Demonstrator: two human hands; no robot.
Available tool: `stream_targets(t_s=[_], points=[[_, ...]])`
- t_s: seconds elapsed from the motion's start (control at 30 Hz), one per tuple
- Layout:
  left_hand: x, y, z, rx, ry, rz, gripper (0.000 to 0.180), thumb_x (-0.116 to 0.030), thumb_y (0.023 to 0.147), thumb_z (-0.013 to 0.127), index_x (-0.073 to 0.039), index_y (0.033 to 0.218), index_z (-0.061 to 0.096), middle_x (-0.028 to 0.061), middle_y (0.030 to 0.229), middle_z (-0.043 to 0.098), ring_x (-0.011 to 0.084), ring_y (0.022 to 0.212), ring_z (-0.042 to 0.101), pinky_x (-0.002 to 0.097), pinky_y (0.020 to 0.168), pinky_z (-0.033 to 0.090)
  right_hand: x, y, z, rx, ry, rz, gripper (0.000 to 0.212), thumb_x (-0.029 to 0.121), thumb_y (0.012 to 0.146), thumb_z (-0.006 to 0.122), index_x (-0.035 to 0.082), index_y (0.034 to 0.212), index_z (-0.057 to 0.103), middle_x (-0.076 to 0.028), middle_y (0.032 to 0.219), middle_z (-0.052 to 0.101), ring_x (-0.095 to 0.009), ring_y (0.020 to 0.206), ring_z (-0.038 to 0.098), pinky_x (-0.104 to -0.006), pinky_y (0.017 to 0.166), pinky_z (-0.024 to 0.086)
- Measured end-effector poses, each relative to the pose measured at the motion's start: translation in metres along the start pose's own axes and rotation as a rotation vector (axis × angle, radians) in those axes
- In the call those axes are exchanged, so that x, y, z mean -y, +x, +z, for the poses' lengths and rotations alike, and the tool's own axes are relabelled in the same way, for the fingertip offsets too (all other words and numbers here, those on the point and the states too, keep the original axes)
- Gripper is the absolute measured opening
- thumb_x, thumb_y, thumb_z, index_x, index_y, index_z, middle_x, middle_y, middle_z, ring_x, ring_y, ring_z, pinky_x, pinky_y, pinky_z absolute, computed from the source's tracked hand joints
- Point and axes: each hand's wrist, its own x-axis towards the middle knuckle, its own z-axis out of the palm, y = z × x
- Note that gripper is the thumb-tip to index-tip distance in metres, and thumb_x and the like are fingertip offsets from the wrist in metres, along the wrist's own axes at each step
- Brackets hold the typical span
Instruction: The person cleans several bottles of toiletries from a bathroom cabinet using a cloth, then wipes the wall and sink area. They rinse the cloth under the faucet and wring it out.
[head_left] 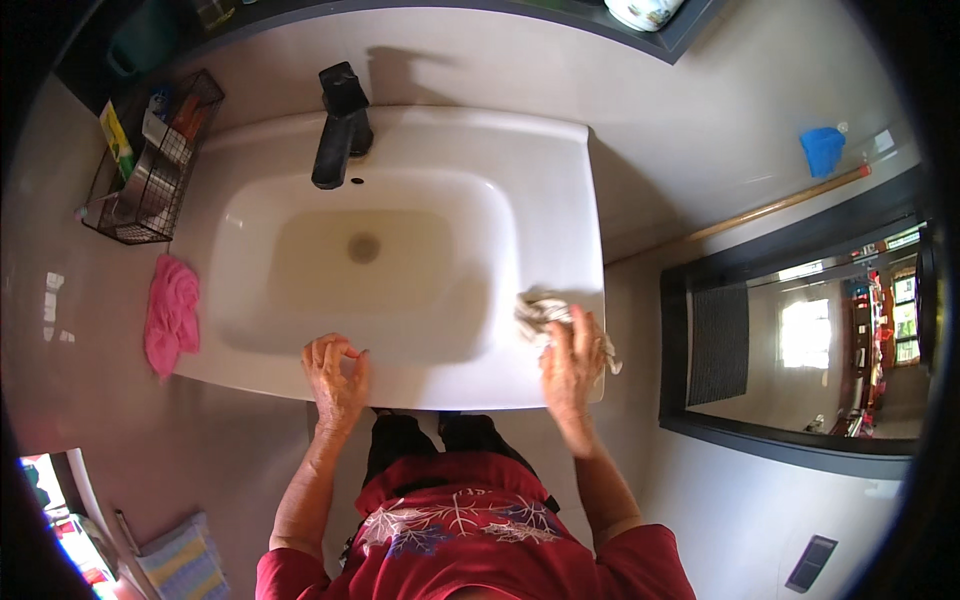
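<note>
Pressing a crumpled pale cloth (540, 312) onto the sink (480, 385) front-right rim, right hand (572, 362) lies flat, fingers extended. Left hand (336, 372) rests loosely curled on front rim, empty. Black faucet (340, 125) beyond both; pink rag (172, 315) outboard of left hand.

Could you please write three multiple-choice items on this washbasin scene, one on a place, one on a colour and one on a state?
1. Where does the pink cloth lie?
A. In the basin
B. Left of the sink, on the counter
C. On the tap

2. What colour is the tap?
A. Black
B. Chrome
C. White

3. What is the right hand doing?
A. Hanging free
B. Turning the tap
C. Pressing a pale rag on the sink's front right rim

Answers: 1 B, the cloth lies beside the sink's left edge; 2 A, the tap is dark all over; 3 C, the rag sticks out from under the fingers.
</note>
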Motion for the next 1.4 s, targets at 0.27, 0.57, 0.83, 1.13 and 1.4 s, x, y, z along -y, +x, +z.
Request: stream_targets(t_s=[0.27, 0.57, 0.83, 1.13, 1.4], points=[[0.003, 0.006, 0.002, 0.087, 0.275, -0.073, 0.040, -0.017, 0.070, 0.068, -0.009, 0.102, 0.047, 0.0105, 0.111, 0.046, 0.0309, 0.104, 0.042, 0.0446, 0.088, 0.031, 0.000, 0.000, -0.027, 0.392, 0.090, -0.208, 0.040, 0.019, 0.076, 0.059, 0.013, 0.114, 0.050, -0.015, 0.142, 0.025, -0.034, 0.132, 0.019, -0.0515, 0.100, 0.019], [0.004, 0.012, 0.002, 0.272, 0.272, 0.018, 0.042, -0.024, 0.074, 0.065, -0.008, 0.109, 0.048, 0.0136, 0.117, 0.043, 0.0344, 0.110, 0.039, 0.0467, 0.089, 0.031, -0.044, 0.158, 0.073, 0.308, -0.123, -0.026, 0.047, 0.030, 0.086, 0.047, 0.014, 0.129, 0.038, -0.013, 0.142, 0.024, -0.038, 0.131, 0.016, -0.0574, 0.099, 0.020], [0.002, 0.017, 0.001, 0.299, 0.266, 0.020, 0.037, -0.022, 0.071, 0.066, -0.008, 0.103, 0.051, 0.0133, 0.116, 0.043, 0.0341, 0.110, 0.039, 0.0465, 0.087, 0.032, 0.021, 0.251, 0.165, 0.002, -0.034, -0.384, 0.041, 0.020, 0.081, 0.056, 0.010, 0.119, 0.048, -0.013, 0.138, 0.031, -0.036, 0.126, 0.029, -0.0493, 0.096, 0.033], [0.004, 0.014, 0.003, 0.273, 0.259, 0.007, 0.030, -0.021, 0.069, 0.068, -0.007, 0.093, 0.057, 0.0130, 0.112, 0.046, 0.0341, 0.108, 0.041, 0.0468, 0.087, 0.032, 0.103, 0.304, 0.178, -0.050, -0.041, -0.710, 0.037, 0.011, 0.082, 0.048, 0.021, 0.118, 0.052, -0.003, 0.136, 0.035, -0.027, 0.129, 0.023, -0.0533, 0.098, 0.027], [0.006, 0.011, 0.003, 0.254, 0.265, 0.018, 0.027, -0.022, 0.069, 0.068, -0.006, 0.088, 0.058, 0.0129, 0.108, 0.048, 0.0329, 0.105, 0.043, 0.0454, 0.085, 0.033, 0.020, 0.280, 0.140, 0.194, 0.012, -0.144, 0.048, 0.013, 0.085, 0.048, 0.032, 0.128, 0.039, 0.000, 0.145, 0.016, -0.038, 0.131, 0.017, -0.0693, 0.095, 0.019]])
